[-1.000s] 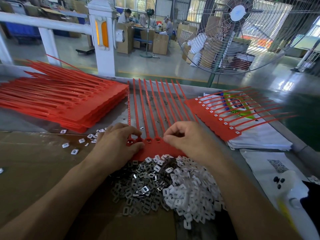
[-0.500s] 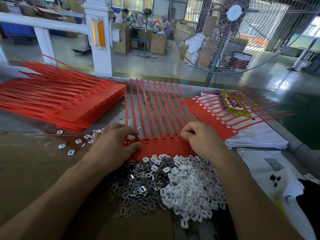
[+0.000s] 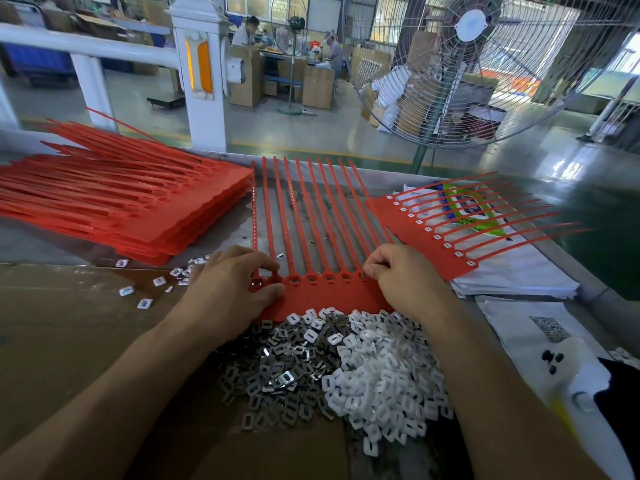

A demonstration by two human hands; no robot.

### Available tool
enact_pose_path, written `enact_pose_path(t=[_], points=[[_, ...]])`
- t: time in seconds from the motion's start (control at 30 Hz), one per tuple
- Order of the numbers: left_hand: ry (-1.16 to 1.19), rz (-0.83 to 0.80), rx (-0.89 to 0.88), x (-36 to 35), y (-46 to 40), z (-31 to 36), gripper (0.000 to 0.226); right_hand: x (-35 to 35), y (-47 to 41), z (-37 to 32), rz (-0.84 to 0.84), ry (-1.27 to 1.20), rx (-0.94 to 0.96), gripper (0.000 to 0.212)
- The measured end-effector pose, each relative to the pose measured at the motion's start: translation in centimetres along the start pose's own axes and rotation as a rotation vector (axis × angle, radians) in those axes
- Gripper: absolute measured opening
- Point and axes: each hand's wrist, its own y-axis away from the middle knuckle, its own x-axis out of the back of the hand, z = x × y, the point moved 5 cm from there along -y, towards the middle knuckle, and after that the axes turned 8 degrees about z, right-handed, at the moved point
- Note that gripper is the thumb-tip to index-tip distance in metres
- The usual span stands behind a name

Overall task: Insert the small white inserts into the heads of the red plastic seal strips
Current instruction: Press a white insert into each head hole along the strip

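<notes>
Left hand pinching the left end of one ten-strip red seal sheet lying mid-table, right hand curled at its right-end heads, fingertip contents unclear, white inserts heaping nearer, one filled sheet lying right

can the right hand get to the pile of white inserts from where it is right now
Probably yes. The right hand sits at the right end of the red strip sheet, and the pile of white inserts lies just nearer the person, uncovered, with nothing between them.
</notes>
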Motion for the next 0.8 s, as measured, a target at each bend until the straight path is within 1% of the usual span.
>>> enact_pose_path(t=[0.17,0.5,0.63,0.8], points=[[0.013,-0.004,0.003,0.02,0.06,0.03,0.038,-0.08,-0.01,-0.22,0.008,0.008,-0.008,0.017],[0.007,-0.007,0.005,0.08,0.19,0.13,0.038,0.08,0.26,-0.57,0.087,-0.087,-0.108,0.017],[0.014,-0.009,0.007,0.13,0.20,0.17,0.037,0.03,0.32,-0.59,0.094,-0.083,-0.104,0.016],[0.005,-0.013,0.007,0.11,0.18,0.13,0.037,0.06,0.23,-0.55,0.097,-0.081,-0.100,0.020]])
